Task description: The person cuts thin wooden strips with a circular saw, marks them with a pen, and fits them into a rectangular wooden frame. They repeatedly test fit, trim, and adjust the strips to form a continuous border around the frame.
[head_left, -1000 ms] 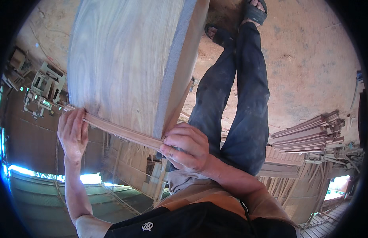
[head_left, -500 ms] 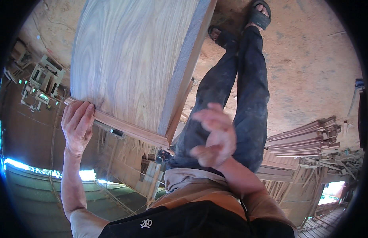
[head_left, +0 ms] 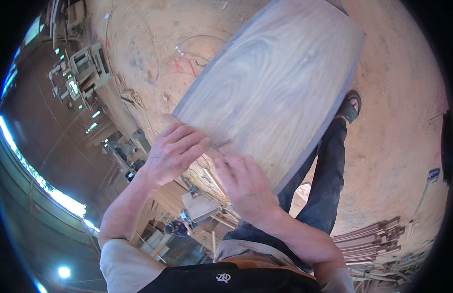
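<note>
A large wooden panel (head_left: 270,93) with wavy grain and darker long edges stretches away from me, angled toward the far right. My left hand (head_left: 172,151) is closed over the left part of its near edge, fingers on the top face. Beside it, my right hand (head_left: 246,188) grips the same edge farther right, its fingers bent over the rim. The fingertips of the two hands come close together near the middle of that edge. What lies under the panel is hidden, and so are parts of both thumbs.
My sandalled foot (head_left: 352,107) stands on the dusty floor (head_left: 397,136) right of the panel. Stacked wooden strips (head_left: 372,237) lie at the lower right. Woodworking machines (head_left: 85,68) stand at the left. A red cable (head_left: 188,64) lies on the floor beyond the panel.
The panel has swung so its far end points right. My right hand has come from in front of my legs onto the near edge. My left hand has shifted right.
</note>
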`<state>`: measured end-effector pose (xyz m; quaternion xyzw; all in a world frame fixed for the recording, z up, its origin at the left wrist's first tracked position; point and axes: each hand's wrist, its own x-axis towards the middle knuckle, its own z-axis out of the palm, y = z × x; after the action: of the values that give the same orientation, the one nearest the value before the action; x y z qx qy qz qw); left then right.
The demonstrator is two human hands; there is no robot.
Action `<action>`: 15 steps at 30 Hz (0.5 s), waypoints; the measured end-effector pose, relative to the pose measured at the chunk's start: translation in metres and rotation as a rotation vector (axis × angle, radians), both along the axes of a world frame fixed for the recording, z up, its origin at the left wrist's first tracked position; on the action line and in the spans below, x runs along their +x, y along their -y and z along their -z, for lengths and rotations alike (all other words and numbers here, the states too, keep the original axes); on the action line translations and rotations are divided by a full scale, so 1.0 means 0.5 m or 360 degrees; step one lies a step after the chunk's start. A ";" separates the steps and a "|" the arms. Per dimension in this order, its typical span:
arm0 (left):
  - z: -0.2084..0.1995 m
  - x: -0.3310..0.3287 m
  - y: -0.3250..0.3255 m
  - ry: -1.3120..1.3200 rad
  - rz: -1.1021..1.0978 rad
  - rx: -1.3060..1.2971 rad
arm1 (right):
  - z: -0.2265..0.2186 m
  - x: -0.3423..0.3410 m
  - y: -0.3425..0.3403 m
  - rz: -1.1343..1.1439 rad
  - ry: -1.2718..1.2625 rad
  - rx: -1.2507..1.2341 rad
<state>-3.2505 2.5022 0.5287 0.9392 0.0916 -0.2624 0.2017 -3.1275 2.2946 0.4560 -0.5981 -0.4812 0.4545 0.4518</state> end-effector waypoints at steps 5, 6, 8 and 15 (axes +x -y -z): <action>-0.015 -0.100 -0.069 0.0121 -0.1326 0.0497 | -0.005 -0.008 -0.015 -0.0044 0.0053 -0.0077; -0.002 -0.122 -0.066 0.0156 -0.1680 0.0154 | -0.008 -0.008 -0.022 -0.0042 0.0049 -0.0095; 0.031 -0.163 -0.046 0.0188 -0.2548 -0.0363 | -0.012 -0.008 -0.031 -0.0061 0.0101 -0.0094; 0.090 -0.252 -0.053 0.0569 -0.2289 -0.0761 | -0.009 -0.017 -0.028 -0.0037 0.0239 -0.0071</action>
<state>-3.3765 2.5286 0.4839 0.6080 0.5853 0.0757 0.5310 -3.1360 2.3086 0.4603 -0.6350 -0.5103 0.4242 0.3956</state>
